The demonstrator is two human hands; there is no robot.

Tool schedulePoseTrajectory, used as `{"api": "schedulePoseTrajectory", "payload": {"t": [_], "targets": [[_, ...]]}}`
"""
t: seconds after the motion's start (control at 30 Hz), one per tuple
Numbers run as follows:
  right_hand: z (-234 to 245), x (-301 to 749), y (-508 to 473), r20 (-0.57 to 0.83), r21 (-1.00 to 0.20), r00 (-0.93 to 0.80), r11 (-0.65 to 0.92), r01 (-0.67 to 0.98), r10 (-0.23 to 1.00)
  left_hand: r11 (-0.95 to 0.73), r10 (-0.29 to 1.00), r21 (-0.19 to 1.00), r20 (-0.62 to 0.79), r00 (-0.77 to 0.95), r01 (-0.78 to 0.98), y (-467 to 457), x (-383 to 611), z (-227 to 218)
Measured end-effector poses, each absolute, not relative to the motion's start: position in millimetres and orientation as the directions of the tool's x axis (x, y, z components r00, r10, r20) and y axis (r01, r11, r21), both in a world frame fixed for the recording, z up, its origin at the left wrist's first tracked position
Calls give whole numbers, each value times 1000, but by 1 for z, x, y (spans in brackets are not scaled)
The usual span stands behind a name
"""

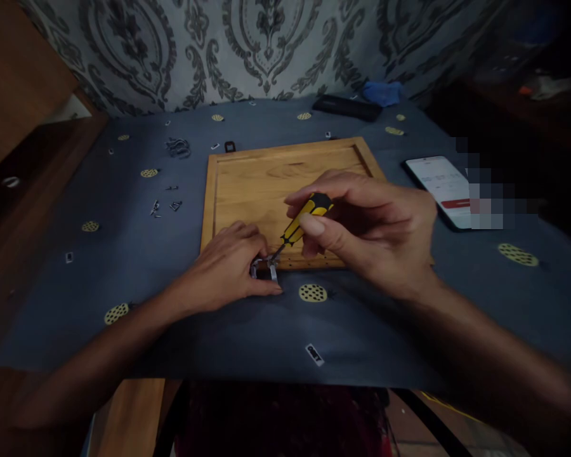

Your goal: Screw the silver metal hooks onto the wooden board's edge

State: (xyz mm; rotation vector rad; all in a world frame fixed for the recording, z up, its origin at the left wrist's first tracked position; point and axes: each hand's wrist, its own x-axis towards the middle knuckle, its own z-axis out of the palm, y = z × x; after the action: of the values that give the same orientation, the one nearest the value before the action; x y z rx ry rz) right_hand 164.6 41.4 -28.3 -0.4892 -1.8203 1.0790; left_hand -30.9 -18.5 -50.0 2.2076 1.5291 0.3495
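Note:
A yellow and black screwdriver is pinched between the thumb and fingers of my right hand. Its tip points down and left at a small silver metal bracket on the near edge of a wooden board. My left hand grips the bracket, with the thumb below it and the fingers resting over the board's edge. Small dark holes run along that edge to the right of the bracket. Whether a screw sits under the tip is too small to tell.
Several screws and a cluster of metal pieces lie left of the board. A small dark square piece is behind it. At the right lies a phone; a black case and blue cloth are at the back.

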Motion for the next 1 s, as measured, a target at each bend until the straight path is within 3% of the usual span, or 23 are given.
{"api": "schedulePoseTrajectory", "payload": {"t": [0.17,0.33,0.57,1.0], "targets": [[-32,160,38,592,-802,-305,584,-125,746,-283,933,481,-64,355,830,-19,-30,-47],[-29,163,33,615,-784,-140,620,-11,776,-293,931,485,-51,361,824,-18,-30,-46],[-33,160,36,616,-781,-258,621,-73,744,-262,933,472,-98,346,842,-18,-28,-44],[-38,158,39,633,-767,-307,630,-122,711,-262,934,459,-100,343,849,-17,-28,-44]]}}
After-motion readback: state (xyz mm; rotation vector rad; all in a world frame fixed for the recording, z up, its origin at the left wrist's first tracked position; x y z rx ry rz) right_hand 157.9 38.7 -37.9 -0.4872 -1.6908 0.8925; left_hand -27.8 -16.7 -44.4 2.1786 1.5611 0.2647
